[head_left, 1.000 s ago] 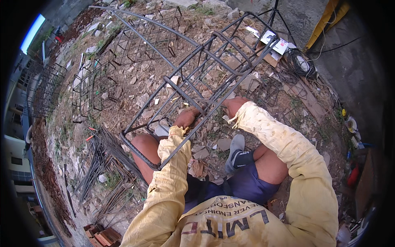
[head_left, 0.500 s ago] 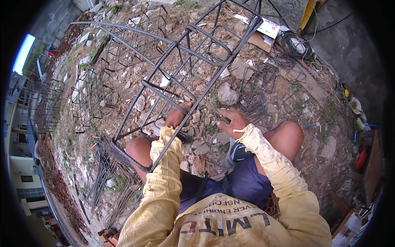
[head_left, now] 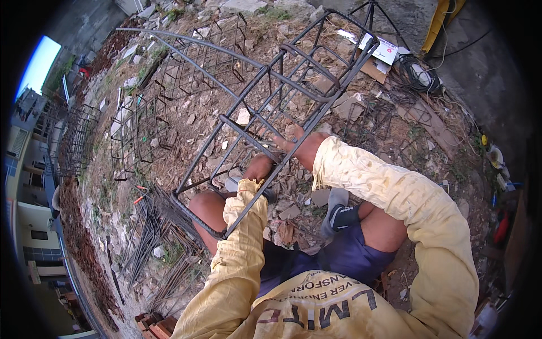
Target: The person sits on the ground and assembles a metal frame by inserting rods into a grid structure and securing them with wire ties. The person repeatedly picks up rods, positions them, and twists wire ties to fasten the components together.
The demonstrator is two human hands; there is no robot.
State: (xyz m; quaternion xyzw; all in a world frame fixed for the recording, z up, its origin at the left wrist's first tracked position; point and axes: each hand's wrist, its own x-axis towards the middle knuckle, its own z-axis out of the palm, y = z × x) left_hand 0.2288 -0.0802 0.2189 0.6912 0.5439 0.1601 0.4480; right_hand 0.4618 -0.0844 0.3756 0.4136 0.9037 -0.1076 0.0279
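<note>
A long steel rebar cage slants across the ground in front of me, its square stirrups spaced along the long bars. My left hand is inside the cage by the lower end of a stirrup, fingers curled closed; bars partly hide what they hold. From the right, my right hand reaches over the near long bar, its fingers stretched apart into the cage just above the left hand. That near bar passes over my left forearm.
Smaller rebar cages lie to the left. Bundled cut rods rest beside my left knee. Broken stones cover the ground. Far right are a coil of black cable, a wooden plank and a cardboard piece.
My right hand has moved left and forward, from beside the cage to over its near bar and close to my left hand. The whole view has shifted slightly, placing things farther right.
</note>
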